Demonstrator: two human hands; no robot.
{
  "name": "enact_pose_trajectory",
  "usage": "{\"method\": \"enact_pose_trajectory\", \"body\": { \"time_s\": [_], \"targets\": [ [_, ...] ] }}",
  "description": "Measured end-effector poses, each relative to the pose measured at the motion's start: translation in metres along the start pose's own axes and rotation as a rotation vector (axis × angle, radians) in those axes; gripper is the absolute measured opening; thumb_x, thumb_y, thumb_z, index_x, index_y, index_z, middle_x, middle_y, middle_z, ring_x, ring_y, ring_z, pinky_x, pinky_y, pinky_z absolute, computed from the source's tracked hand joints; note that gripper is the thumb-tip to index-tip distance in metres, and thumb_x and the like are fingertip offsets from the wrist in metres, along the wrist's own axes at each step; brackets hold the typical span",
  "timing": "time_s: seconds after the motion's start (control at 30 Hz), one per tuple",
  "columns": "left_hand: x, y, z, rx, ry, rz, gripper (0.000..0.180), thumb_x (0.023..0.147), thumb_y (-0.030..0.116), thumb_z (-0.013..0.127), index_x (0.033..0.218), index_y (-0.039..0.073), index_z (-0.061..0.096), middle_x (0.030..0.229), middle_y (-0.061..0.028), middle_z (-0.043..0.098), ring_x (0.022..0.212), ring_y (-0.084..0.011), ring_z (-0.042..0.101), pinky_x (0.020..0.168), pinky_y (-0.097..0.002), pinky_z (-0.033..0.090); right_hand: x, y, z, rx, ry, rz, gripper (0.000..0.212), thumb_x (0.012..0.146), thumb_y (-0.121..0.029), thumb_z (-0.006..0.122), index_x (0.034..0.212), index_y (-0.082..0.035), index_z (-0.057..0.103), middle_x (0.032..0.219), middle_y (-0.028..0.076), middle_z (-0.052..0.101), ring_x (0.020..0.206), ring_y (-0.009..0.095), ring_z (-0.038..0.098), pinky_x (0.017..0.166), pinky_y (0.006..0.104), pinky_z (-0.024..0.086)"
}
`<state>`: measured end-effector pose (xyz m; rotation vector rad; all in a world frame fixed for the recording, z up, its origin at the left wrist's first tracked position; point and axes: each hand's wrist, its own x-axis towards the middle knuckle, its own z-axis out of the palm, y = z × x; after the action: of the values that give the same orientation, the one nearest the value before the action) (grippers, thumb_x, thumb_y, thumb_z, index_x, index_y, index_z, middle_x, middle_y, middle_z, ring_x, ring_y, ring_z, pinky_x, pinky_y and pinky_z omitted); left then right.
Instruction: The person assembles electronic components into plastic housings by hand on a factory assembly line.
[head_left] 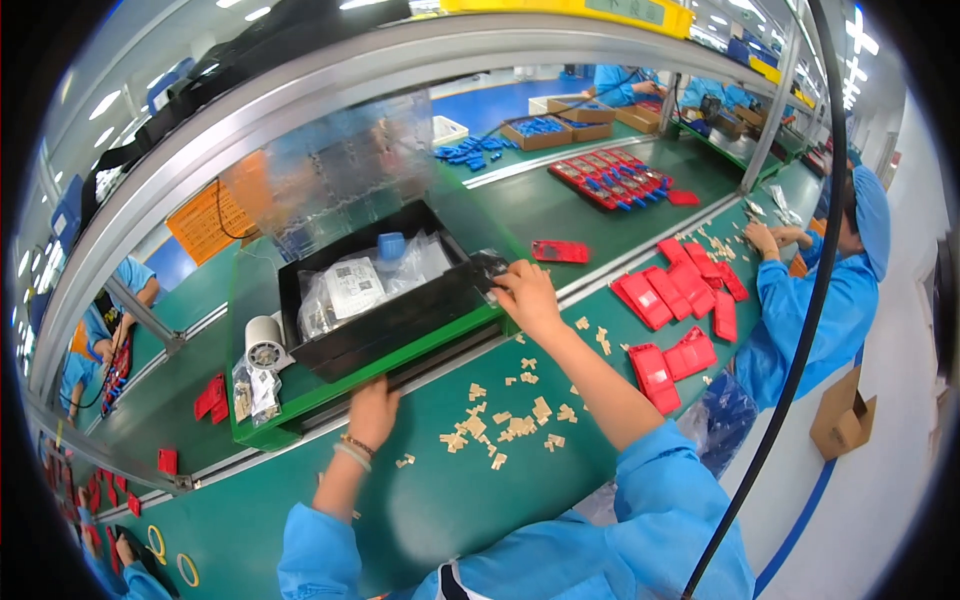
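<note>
My right hand [528, 296] is at the right end of a long black bin [400, 322], its fingers curled on the corner beside a shiny dark plastic piece [488, 267]. Clear bags [318, 305], a white-labelled packet [354, 287] and a blue cap-like part [391, 246] lie in the bin. It stands on a green raised shelf [370, 371]. My left hand [373, 413] reaches to the shelf's front edge from below, its fingertips partly hidden there. Small cream plastic pieces [520, 427] lie scattered on the green bench [420, 510] between my forearms.
Red plastic housings [655, 298] lie at right, near a co-worker in blue [800, 290]. A white cylindrical motor-like part [264, 342] and small bags sit left of the bin. Beyond are a red housing [560, 251] and a tray of red-and-blue parts [612, 180]. A black cable [790, 380] hangs at right.
</note>
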<state>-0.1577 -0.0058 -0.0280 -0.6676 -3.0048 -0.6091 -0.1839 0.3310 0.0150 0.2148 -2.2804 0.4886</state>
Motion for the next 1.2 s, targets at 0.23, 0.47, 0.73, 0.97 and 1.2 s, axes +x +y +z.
{"method": "enact_pose_trajectory", "body": {
  "time_s": [0.23, 0.47, 0.73, 0.97, 1.2],
  "targets": [
    [-0.024, 0.133, -0.023, -1.678, -0.056, -0.044, 0.046, 0.102, 0.027, 0.045, 0.136, -0.005, 0.042, 0.13, -0.0169, 0.055, 0.119, -0.0239, 0.055, 0.104, -0.0354, 0.043, -0.082, -0.138, -0.032, 0.275, -0.018, -0.212, 0.044, 0.08, -0.033, 0.062, 0.114, -0.004, 0.061, 0.137, 0.013, 0.051, 0.128, 0.03, 0.046, 0.101, 0.0459, 0.037],
    [-0.065, 0.138, -0.013, -0.986, 0.112, 0.158, 0.037, 0.097, 0.012, 0.053, 0.13, -0.005, 0.051, 0.13, -0.0245, 0.055, 0.126, -0.0319, 0.05, 0.107, -0.0397, 0.038, -0.135, -0.039, -0.092, -0.213, -0.228, 0.045, 0.064, 0.062, -0.015, 0.078, 0.12, -0.003, 0.056, 0.132, 0.017, 0.05, 0.125, 0.035, 0.045, 0.103, 0.0481, 0.034],
    [-0.031, 0.155, 0.072, 0.173, 0.193, 0.29, 0.079, 0.075, 0.054, 0.067, 0.134, 0.007, 0.045, 0.133, -0.0236, 0.04, 0.118, -0.0373, 0.038, 0.098, -0.0542, 0.029, -0.196, 0.051, -0.15, -0.492, -0.279, 0.556, 0.083, 0.073, -0.025, 0.075, 0.144, -0.007, 0.035, 0.133, 0.018, 0.05, 0.119, 0.038, 0.048, 0.099, 0.0448, 0.039],
    [0.005, 0.207, 0.112, -0.731, 0.022, 0.208, 0.08, 0.094, 0.048, 0.051, 0.15, 0.002, 0.016, 0.154, -0.0262, 0.015, 0.145, -0.0378, 0.012, 0.116, -0.0495, 0.013, -0.177, 0.09, -0.143, 0.09, -0.169, 0.671, 0.094, 0.067, 0.0, 0.066, 0.151, -0.011, 0.024, 0.109, 0.013, 0.062, 0.084, 0.017, 0.06, 0.068, 0.0291, 0.052],
    [-0.069, 0.163, 0.066, -2.267, -0.131, -0.159, 0.066, 0.098, 0.058, 0.036, 0.143, 0.009, 0.036, 0.135, -0.0081, 0.051, 0.121, -0.0228, 0.052, 0.102, -0.0409, 0.043, -0.124, -0.131, -0.098, 1.012, -0.511, 0.667, 0.087, 0.076, -0.003, 0.07, 0.15, -0.008, 0.024, 0.125, 0.013, 0.056, 0.104, 0.019, 0.06, 0.079, 0.0319, 0.054]
  ]
}}
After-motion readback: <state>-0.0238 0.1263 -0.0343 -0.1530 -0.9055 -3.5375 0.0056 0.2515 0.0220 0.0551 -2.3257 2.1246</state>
